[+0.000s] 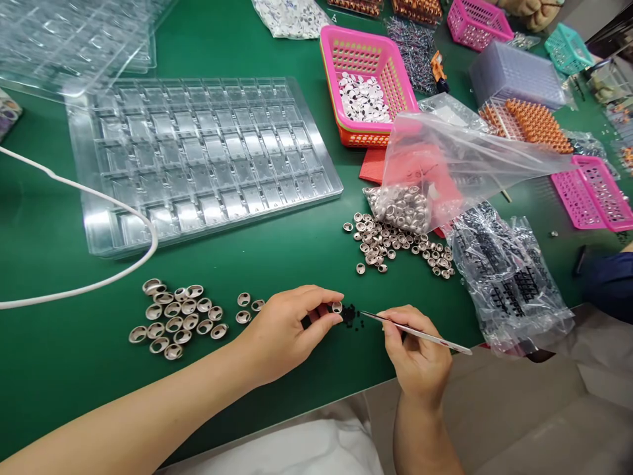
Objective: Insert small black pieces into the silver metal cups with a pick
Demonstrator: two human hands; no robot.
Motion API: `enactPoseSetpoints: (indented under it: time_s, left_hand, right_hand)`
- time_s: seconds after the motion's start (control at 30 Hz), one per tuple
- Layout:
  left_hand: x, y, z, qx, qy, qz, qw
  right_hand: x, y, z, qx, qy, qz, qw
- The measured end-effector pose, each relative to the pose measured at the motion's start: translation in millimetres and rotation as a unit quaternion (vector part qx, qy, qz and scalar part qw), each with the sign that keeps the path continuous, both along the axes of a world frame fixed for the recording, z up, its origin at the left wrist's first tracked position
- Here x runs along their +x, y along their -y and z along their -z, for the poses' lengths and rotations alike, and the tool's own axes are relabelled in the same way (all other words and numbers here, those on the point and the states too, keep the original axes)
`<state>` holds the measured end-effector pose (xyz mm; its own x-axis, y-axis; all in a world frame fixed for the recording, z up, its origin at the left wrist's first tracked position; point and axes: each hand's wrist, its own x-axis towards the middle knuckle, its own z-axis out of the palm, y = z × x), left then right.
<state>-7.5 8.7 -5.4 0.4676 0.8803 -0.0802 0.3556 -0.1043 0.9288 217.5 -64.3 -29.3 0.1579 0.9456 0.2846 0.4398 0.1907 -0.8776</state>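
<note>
Between the thumb and fingertips of my left hand (284,330) is a small silver metal ring-shaped part (337,307) with a hole in it. My right hand (420,353) grips a pair of metal tweezers (420,333), whose tips point left at a little pile of tiny black pieces (350,314). Whether the tips hold a piece is too small to tell. Left of my left hand lies a group of similar metal parts (174,323), with several more close to its wrist. A larger heap of them (380,241) spreads out beyond my hands.
A clear compartment tray (208,158) lies at the back left, near a white cable (106,284). A pink basket (368,39) contains white pieces. A plastic bag of metal parts (403,208) and a bag of black parts (514,284) lie to the right. A person's dark sleeve (610,284) shows at right.
</note>
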Motion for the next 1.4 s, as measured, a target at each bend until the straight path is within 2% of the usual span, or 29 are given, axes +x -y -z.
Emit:
enactPoseSetpoints:
  time_s: [0.9,1.07,1.23,1.4]
  left_hand:
    - [0.7,-0.4,0.0,0.0,-0.009,-0.015,1.0]
    - [1.5,-0.3,0.9,0.001,0.001,-0.017,1.0]
    - [3.1,3.5,3.2,0.006,0.028,-0.019,0.999]
    - [3.8,5.0,4.9,0.009,0.046,-0.027,0.999]
  right_hand:
    - [-4.0,-0.5,-2.1,0.052,0.055,-0.027,0.997]
    - [-3.8,0.4,-0.7,0.057,0.03,0.002,0.998]
    - [-12.8,2.2,-7.8,0.079,-0.03,0.059,0.995]
    - [-25.4,3.8,-15.2,0.103,-0.049,0.06,0.992]
